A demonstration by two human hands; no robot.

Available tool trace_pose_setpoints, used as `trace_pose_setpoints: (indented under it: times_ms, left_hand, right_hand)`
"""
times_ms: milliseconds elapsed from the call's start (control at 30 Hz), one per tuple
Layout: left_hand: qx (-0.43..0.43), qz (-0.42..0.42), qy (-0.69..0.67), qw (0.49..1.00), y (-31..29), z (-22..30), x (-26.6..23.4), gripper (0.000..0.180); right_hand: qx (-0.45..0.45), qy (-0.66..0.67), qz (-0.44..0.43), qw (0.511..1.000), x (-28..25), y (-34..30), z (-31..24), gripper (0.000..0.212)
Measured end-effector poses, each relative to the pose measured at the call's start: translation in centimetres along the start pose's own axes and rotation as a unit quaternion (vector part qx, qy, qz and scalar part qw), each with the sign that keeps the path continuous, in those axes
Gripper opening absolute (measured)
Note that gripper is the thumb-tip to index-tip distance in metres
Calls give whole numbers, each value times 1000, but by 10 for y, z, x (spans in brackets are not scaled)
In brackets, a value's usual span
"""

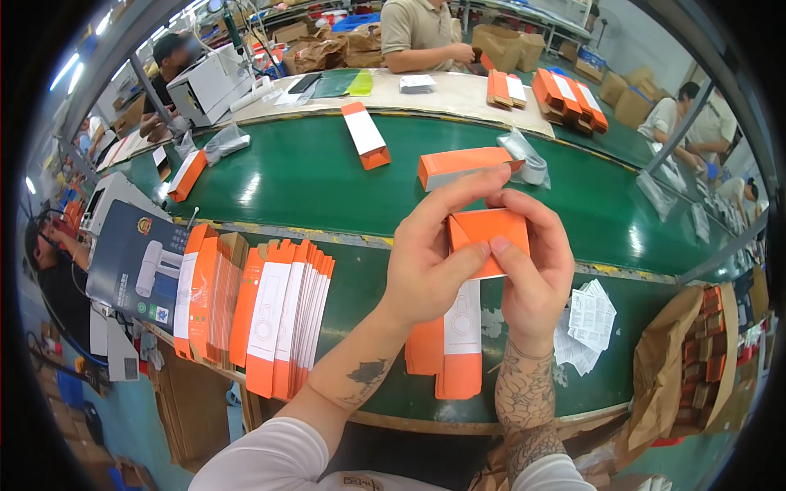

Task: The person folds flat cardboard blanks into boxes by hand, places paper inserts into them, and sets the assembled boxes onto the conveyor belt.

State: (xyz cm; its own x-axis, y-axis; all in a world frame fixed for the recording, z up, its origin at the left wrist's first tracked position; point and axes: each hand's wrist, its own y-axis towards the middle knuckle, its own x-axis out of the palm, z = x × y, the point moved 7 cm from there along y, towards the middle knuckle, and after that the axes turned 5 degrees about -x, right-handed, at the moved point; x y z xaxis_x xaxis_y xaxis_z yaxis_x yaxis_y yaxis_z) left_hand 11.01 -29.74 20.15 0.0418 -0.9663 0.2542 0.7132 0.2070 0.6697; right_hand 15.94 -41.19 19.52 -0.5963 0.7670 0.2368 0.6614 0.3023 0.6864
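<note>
At the left stands a dark blue package (pixel 123 262), its face bearing a picture of a white device, a gold-and-red emblem, coloured symbols and pale lettering. Beside it, a row of flattened orange-and-white cartons (pixel 282 315) leans together; their white panels carry line drawings, with print too small to make out. On the green belt (pixel 295 180) beyond, an orange carton with a white panel (pixel 363 129) lies at a slant. The left hand (pixel 422 258) curves around one side of an orange box (pixel 479 225), its thumb on the near face. Below the hands lie more flat cartons (pixel 463 335), a ring-like outline drawn on the white panel. The right hand (pixel 542 254) cups the box's other side, so both hands hold it between them, above the worktable. Further right, white sheets (pixel 591 315) covered in small dark print overlap, and a brown paper bag (pixel 659 360) contains orange cartons.
</note>
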Motion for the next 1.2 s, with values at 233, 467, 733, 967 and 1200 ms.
trace_pose_setpoints:
  times_ms: [233, 467, 733, 967, 1200]
  left_hand:
    - [7, -8, 45, 999, 0, 2, 0, 60]
    - [23, -43, 107, 993, 1, 3, 3, 62]
    - [8, -34, 110, 993, 0, 3, 9, 61]
    - [-35, -39, 10, 999, -2, 4, 21, 70]
    - [-8, -29, 119, 992, -2, 2, 26, 70]
  right_hand:
    - [-25, -8, -6, 1000, 1, -2, -3, 36]
    - [-51, -27, -11, 998, 0, -2, -6, 37]
    - [-60, -58, -9, 996, -1, -2, -13, 37]
    - [-74, -42, 19, 996, -6, -2, -22, 34]
    - [-67, -50, 32, 996, -11, -2, -21, 38]
